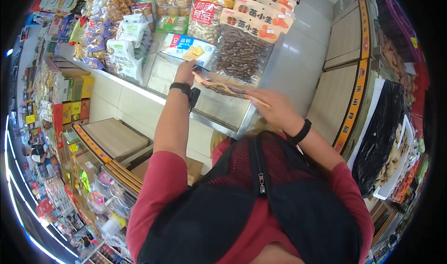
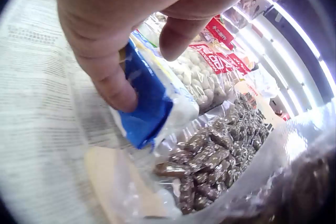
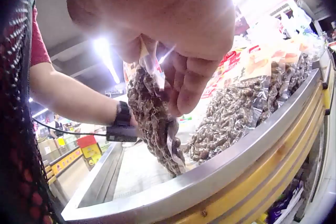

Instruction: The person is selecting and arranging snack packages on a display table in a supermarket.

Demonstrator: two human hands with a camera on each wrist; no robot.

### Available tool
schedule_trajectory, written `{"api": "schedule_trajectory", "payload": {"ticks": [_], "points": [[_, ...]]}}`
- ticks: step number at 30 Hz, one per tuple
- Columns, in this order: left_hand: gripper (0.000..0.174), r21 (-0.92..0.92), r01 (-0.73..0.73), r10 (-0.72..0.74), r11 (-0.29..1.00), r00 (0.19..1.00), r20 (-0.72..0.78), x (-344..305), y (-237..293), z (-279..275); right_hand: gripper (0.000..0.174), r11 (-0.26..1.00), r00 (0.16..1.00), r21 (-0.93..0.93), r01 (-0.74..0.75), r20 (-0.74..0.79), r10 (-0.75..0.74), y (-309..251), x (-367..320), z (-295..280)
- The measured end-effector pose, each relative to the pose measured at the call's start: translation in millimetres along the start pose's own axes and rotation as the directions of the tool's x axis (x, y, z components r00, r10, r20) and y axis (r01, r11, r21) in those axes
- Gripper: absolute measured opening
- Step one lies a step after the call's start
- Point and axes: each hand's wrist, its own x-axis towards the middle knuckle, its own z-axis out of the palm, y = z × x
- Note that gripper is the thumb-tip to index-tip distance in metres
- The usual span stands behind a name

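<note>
The left hand (image 1: 186, 72) is at the near end of a blue-and-white packet (image 1: 188, 49). In the left wrist view its fingers (image 2: 118, 90) curl over the packet's blue end (image 2: 149, 95). The right hand (image 1: 275, 108) pinches the edge of a clear bag of dark brown pieces (image 1: 223, 90), held tilted above the counter's near edge. From the right wrist view, this bag (image 3: 152, 113) hangs below the right hand (image 3: 163, 24), its fingers partly hidden behind the palm. A similar bag (image 1: 240, 54) lies beyond it, right of the packet.
A metal rim (image 1: 216, 123) borders the newspaper-lined counter (image 1: 170, 74). More bags of snacks (image 1: 205, 22) stand at the back, with white packages (image 1: 125, 52) at the left. Wooden cabinets (image 1: 335, 87) are on the right, and a wooden-topped unit (image 1: 116, 138) stands at the lower left.
</note>
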Motion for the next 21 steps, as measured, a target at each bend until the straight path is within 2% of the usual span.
{"api": "schedule_trajectory", "payload": {"ticks": [2, 3, 4, 6, 7, 12, 15, 18, 20, 21], "points": [[0.030, 0.043, 0.047, -0.043, 0.998, 0.994, -0.101, 4, 1, 5, 0.032, 1.000, 0.999, -0.003, 0.028, 0.037, -0.028, 2, -1, -4], [0.031, 0.110, 0.028, -0.013, 0.994, 0.990, -0.139, 2, 0, 5, 0.032, 0.999, 0.998, -0.009, 0.036, 0.049, -0.036, 3, -2, -5], [0.031, 0.095, 0.017, -0.004, 0.995, 0.990, -0.141, -1, -1, 7, 0.032, 0.997, 0.994, -0.014, 0.076, 0.084, -0.074, 6, -1, -6], [0.031, 0.231, 0.000, 0.038, 0.973, 0.987, -0.159, -6, 0, 8, 0.032, 0.991, 0.985, -0.030, 0.130, 0.117, -0.126, 11, 1, -7], [0.030, 0.250, 0.034, 0.007, 0.968, 0.987, -0.159, -5, 2, 7, 0.032, 0.991, 0.984, -0.039, 0.127, 0.132, -0.121, 11, 1, -6], [0.031, 0.131, 0.013, 0.008, 0.991, 0.987, -0.158, -2, 5, 1, 0.032, 0.985, 0.969, -0.092, 0.143, 0.216, -0.120, 0, 5, -15], [0.027, 0.064, -0.071, 0.087, 0.995, 0.950, -0.298, 3, 3, -3, 0.032, 0.996, 0.974, -0.020, 0.082, 0.215, -0.076, -6, 8, -16], [0.024, 0.059, -0.127, 0.138, 0.990, 0.949, -0.284, 20, 4, -20, 0.031, 0.998, 0.977, -0.030, 0.062, 0.204, -0.054, -9, 10, -18], [0.035, 0.337, -0.068, 0.183, 0.939, 0.929, -0.322, 8, 14, -22, 0.030, 0.998, 0.978, 0.004, -0.055, 0.201, 0.053, -15, 12, -21], [0.037, 0.444, -0.081, 0.228, 0.892, 0.929, -0.290, 2, 16, -24, 0.030, 0.999, 0.979, -0.005, -0.049, 0.198, 0.049, -16, 12, -23]]}}
